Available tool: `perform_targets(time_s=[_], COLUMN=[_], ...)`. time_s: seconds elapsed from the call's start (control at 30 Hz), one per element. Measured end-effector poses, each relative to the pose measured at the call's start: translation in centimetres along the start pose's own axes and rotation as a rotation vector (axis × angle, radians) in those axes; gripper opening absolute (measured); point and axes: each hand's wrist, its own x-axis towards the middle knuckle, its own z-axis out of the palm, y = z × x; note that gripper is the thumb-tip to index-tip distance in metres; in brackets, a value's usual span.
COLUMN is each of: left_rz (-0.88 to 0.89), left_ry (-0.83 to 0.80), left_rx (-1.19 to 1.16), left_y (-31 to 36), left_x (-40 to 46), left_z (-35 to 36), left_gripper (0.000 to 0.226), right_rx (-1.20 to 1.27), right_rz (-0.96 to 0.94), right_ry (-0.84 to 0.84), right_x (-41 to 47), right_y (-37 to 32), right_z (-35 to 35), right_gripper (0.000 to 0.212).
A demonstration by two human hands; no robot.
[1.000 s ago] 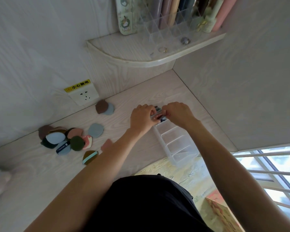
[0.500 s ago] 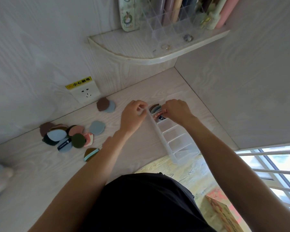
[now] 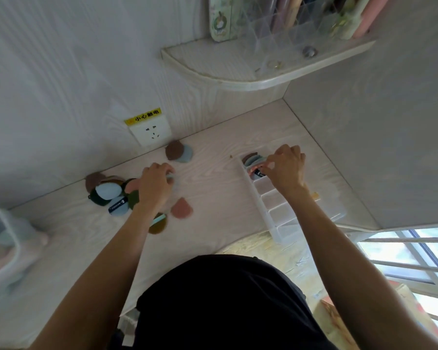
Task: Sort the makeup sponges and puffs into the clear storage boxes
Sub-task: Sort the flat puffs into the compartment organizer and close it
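1. While the right hand [image 3: 286,166] works at the far end of the divided clear storage box [image 3: 288,198], right of centre in the frame, the loose puffs lie off to the left, so the left hand [image 3: 155,184] is plainly the nearer one for the next pick.
2. That left hand is curled over the bench [image 3: 213,188] at the right edge of the pile of puffs [image 3: 111,193], and a pale blue-green puff [image 3: 171,176] shows at its fingertips; it looks pinched, though the knuckles hide the grip itself.
3. Fingers of the right hand are bent down into the box's far compartment, pinching or pressing a pink puff with a black band [image 3: 256,172] among those already standing there. I cannot tell which.
4. Running from the near bench edge up toward the corner, the box's long axis lies nearly in line with the right forearm. A puff from the pile has to travel rightward across the bench to reach it.
5. Only the farthest compartment holds anything: several puffs on edge, brown and grey-blue [image 3: 252,157] among them. The nearer compartments look empty.
6. Strays sit apart from the pile: a brown and grey-blue pair [image 3: 178,152] near the wall socket [image 3: 151,132], a terracotta puff [image 3: 181,208], and an olive one with a teal band [image 3: 158,223] half under the left forearm.
7. At the left edge of the frame stands another clear container [image 3: 3,248], too blurred to read its contents.
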Motion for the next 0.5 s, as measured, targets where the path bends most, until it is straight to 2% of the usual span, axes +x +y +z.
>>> perform_targets(time_s=[0.13, 0.27, 0.33, 0.5], left_rz=[0.228, 0.411, 0.457, 0.469], left_ry=[0.084, -0.016, -0.074, -0.011], left_rx=[-0.173, -0.474, -0.517, -0.544], left_y=[4.1, 10.2, 12.5, 14.7], left_x=[0.4, 0.6, 0.6, 0.6], left_z=[-1.7, -1.9, -0.9, 1.7], left_gripper=[0.014, 0.019, 0.019, 0.015], right_rx=[-0.086, -0.053, -0.040, 0.019], right_rz=[0.065, 0.071, 0.071, 0.069], right_ry=[-0.044, -0.111, -0.134, -0.144], right_x=[0.0, 0.3, 0.4, 0.4], right_y=[-0.1, -0.1, 0.1, 0.3], right_z=[0.0, -0.5, -0.8, -0.9], right_gripper=[0.036, 0.033, 0.032, 0.027])
